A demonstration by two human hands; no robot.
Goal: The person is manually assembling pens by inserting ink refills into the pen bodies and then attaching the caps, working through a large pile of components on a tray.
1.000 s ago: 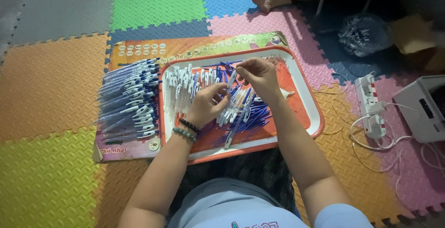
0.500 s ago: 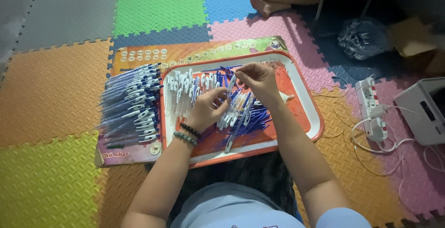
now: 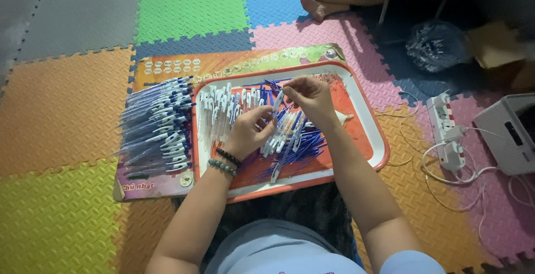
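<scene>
Covering the floor are foam mats (image 3: 61,107) with jigsaw edges, soft and matte, in grey, orange, yellow, green, blue and pink. Farthest left of the work, a neat row of finished pens (image 3: 159,126), slim blue barrels with white clips, lies side by side on a glossy printed board (image 3: 167,182); that board carries a band of small round pictures along its far edge and a short label at its near left corner. Just right of it, overlapping the board, sits a rounded rectangular plastic tray (image 3: 368,134), orange inside with a white rim. White pen shells (image 3: 220,112) are lined up along its left part, and a loose heap of thin blue refills (image 3: 295,148) lies in the middle. Above the tray, the left hand (image 3: 248,132), with two bead bracelets (image 3: 225,161) at the wrist, is curled closed around a white pen part (image 3: 277,101); the right hand (image 3: 309,95) pinches that part's upper end with its fingertips. Further right, a white power strip (image 3: 446,132) with looping cables rests on the pink mat beside a white boxy device (image 3: 510,132). Beyond, a crumpled clear bag (image 3: 437,45) lies near another person's bare feet (image 3: 317,1).
</scene>
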